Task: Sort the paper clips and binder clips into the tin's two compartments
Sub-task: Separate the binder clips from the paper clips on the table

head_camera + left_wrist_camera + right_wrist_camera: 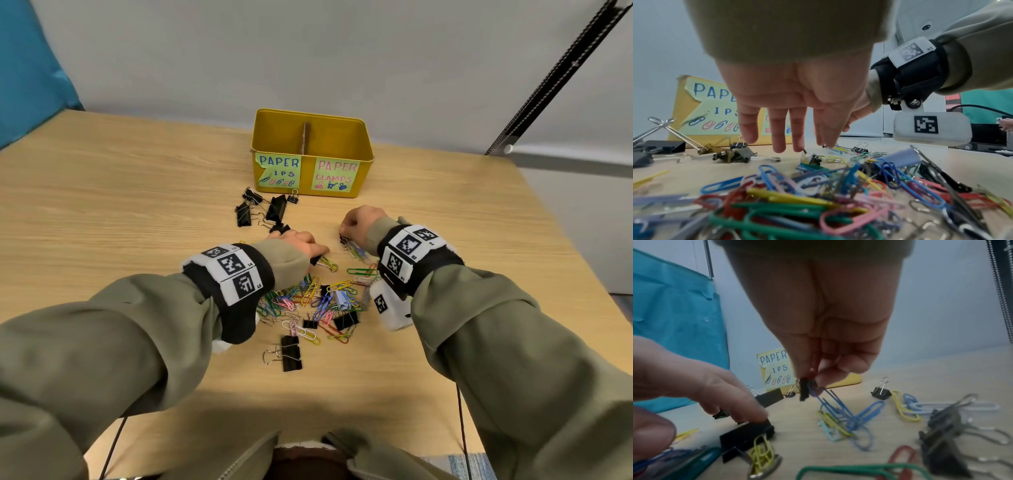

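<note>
The yellow tin [307, 178] stands at the back of the table, with a cardboard divider [305, 138] and labels reading PAPER ..IPS on the left and PAPER CLAMPS on the right. Its floor is hidden. My right hand [354, 222] pinches a small black binder clip [804, 390] just above the table; blue paper clips [835, 407] hang tangled from it. My left hand [301, 241] reaches forward with straight fingers [778, 138], and its fingertips press on a black binder clip [748, 433] hooked with yellow paper clips [761, 449].
A heap of coloured paper clips [318, 298] mixed with black binder clips lies between my wrists. Several black binder clips [263, 209] sit left of the tin's front. Another large one [291, 353] lies nearer to me. A blue panel [30, 75] stands at far left.
</note>
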Tool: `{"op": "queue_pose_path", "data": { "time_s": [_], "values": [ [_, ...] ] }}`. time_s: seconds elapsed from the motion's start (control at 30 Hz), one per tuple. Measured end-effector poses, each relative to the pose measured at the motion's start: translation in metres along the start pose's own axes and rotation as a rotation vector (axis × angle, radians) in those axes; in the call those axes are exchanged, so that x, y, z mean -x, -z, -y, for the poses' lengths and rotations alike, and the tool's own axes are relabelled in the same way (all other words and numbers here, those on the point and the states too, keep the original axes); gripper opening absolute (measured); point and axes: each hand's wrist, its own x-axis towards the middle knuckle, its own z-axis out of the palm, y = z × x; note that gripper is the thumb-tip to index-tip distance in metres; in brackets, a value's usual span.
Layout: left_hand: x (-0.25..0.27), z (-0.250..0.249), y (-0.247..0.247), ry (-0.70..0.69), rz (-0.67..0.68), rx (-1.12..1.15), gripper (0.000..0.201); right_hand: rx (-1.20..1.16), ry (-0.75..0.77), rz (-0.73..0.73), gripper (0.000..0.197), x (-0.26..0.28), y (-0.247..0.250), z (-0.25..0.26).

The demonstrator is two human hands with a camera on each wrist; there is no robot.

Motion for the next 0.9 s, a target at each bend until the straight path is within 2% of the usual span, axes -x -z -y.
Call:
{"op": "queue_pose_path", "data": {
  "time_s": [0.1,0.17,0.3,0.37,0.5,0.6,0.7,0.77,0.83,0.9],
  "values": [
    [-0.003,-0.002,0.001,0.010,0.034,-0.022,0.048,-0.230,0.073,-0.037,0.018,-0.004,-0.007,-0.001],
    [-0.006,-0.003,0.001,0.027,0.056,-0.038,0.047,-0.283,0.093,-0.044,0.021,-0.004,-0.007,0.001],
    [-0.010,-0.002,0.004,0.052,0.054,-0.023,0.046,-0.087,0.072,0.044,0.015,-0.002,-0.006,-0.002],
    [-0.012,0.002,0.002,0.038,0.002,0.039,0.044,-0.020,0.089,0.118,0.006,0.001,-0.010,-0.001],
    [-0.016,0.005,-0.006,0.049,-0.150,0.150,0.041,0.087,0.146,0.192,0.013,0.007,-0.020,0.008],
    [-0.017,0.002,0.000,0.064,-0.080,0.117,0.049,0.184,0.168,0.216,0.016,0.009,-0.023,0.015],
    [-0.018,0.001,0.005,0.077,-0.046,0.112,0.057,0.136,0.150,0.172,0.022,0.010,-0.021,0.016],
    [-0.021,0.001,0.005,0.102,-0.044,0.133,0.055,0.101,0.148,0.152,0.014,0.010,-0.019,0.015],
    [-0.024,0.000,0.008,0.120,-0.031,0.143,0.048,0.048,0.145,0.190,0.010,0.008,-0.019,0.013],
    [-0.025,0.000,0.011,0.132,-0.035,0.154,0.043,-0.031,0.137,0.197,0.022,0.005,-0.019,0.009]
  ]
}}
